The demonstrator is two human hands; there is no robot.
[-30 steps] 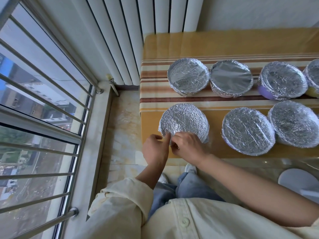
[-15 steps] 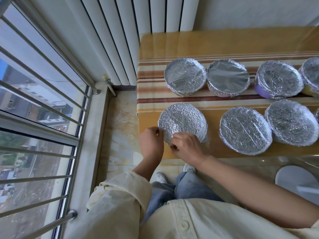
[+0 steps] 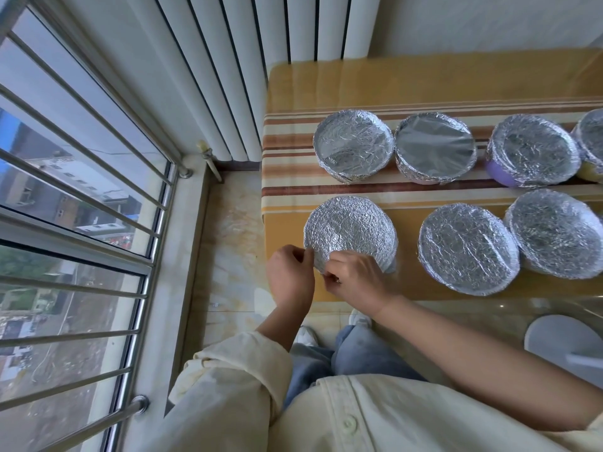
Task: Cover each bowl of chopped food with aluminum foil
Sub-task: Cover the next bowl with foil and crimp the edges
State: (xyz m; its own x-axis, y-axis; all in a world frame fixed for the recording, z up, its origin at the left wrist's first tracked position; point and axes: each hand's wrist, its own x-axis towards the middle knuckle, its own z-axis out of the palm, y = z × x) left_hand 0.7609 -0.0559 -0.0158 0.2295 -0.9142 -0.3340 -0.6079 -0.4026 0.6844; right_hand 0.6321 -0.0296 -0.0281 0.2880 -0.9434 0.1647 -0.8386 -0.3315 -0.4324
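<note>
Silver foil [image 3: 323, 261] pinched in both grips: left grip [image 3: 290, 275] and right grip [image 3: 355, 277], fingers curled, nip the sheet at the near-left rim of the front-left bowl [image 3: 350, 230]. That bowl sits at the bench [image 3: 424, 79] corner nearest the window, its top fully covered and crinkled. I judge this the crimping step: skirt tucked down around the rim. Next move calls for working round the rim with light pressure, so the thin sheet does not tear. Six other bowls [image 3: 468, 247] behind and to the right, all wrapped.
</note>
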